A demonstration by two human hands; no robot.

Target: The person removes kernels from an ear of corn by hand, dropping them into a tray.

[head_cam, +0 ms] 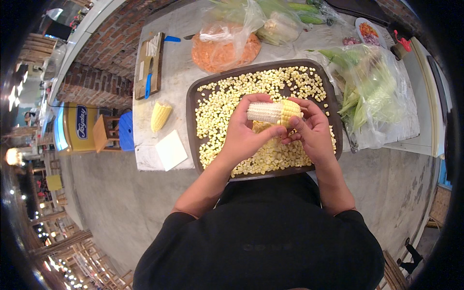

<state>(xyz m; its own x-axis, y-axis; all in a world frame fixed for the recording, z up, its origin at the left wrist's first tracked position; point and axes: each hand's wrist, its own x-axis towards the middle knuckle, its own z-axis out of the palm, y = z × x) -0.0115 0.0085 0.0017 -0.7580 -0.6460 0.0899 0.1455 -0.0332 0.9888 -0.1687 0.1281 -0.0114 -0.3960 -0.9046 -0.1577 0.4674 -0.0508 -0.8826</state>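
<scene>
My left hand (246, 132) holds the bare, pale end of a corn cob (266, 111) over a brown tray (192, 145). At the cob's other end, still covered in yellow kernels, my right hand (311, 128) grips it, with the thumb on the kernels. The cob lies sideways between both hands. Loose corn kernels (217, 123) are spread over the tray, heaped thicker near my body. A yellowish piece under the cob is partly hidden by my fingers. Another piece of corn cob (160, 116) with kernels lies on the table left of the tray.
Left stand a wooden board (156, 72) with a blue-handled knife (148, 81) and a white square (171, 150). Behind the tray is a plastic bag of orange food (224, 50). Right lies a bag of corn husks (369, 83); a plate of chopped vegetables (369, 32) stands beyond.
</scene>
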